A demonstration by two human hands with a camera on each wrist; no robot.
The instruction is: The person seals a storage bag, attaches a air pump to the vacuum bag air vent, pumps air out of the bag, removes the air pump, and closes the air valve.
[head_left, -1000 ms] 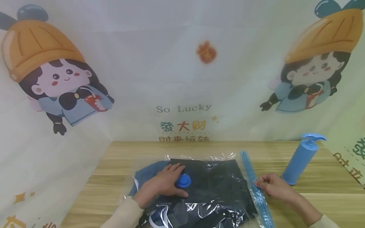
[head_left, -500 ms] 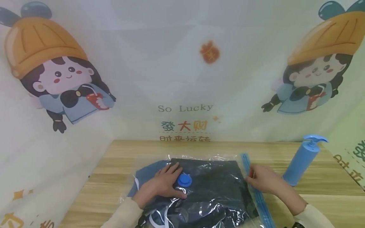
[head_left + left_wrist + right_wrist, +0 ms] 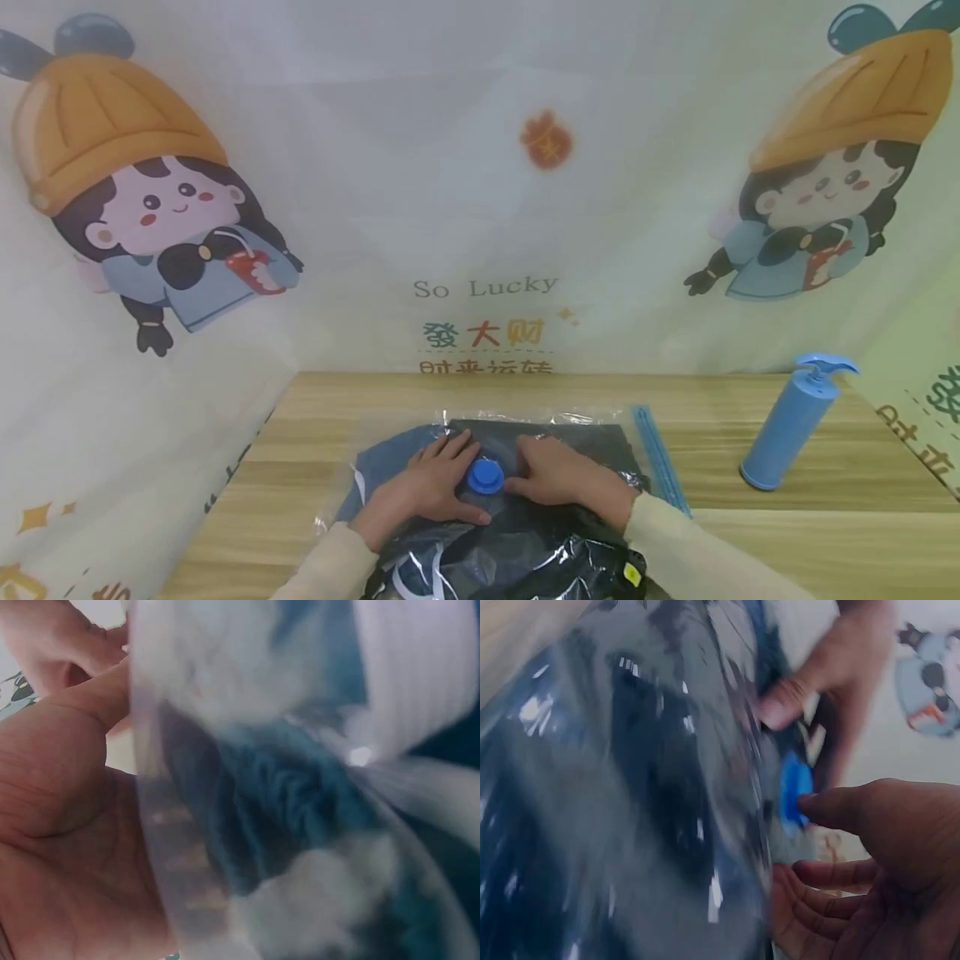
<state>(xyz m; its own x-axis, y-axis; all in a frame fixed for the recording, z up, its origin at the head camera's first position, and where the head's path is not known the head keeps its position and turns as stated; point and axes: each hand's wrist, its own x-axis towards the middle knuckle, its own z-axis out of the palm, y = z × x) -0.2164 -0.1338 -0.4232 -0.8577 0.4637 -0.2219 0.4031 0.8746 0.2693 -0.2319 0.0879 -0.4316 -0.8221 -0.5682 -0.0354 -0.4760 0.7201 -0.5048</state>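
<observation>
A clear plastic bag with dark and blue cloth inside point(image 3: 555, 517) lies flat on the table, a round blue valve cap point(image 3: 485, 476) on its top. My left hand point(image 3: 431, 483) rests on the bag with fingers spread, just left of the cap. On the cap's right side is my right hand point(image 3: 562, 475), its thumb tip at the cap's edge and its other fingers bent loosely on the bag. In the right wrist view, the thumb of the right hand point(image 3: 900, 855) touches the blue cap point(image 3: 795, 791). Along the bag's right edge runs a blue zip strip point(image 3: 662, 462).
A blue hand pump point(image 3: 789, 429) with a T-shaped handle stands on the wooden table point(image 3: 750, 533), right of the bag. Behind the table hangs a pale printed cloth point(image 3: 360, 167) with cartoon figures and lettering.
My right hand has let go of the zip strip and moved left onto the bag, beside the blue cap. The left hand has stayed in place.
</observation>
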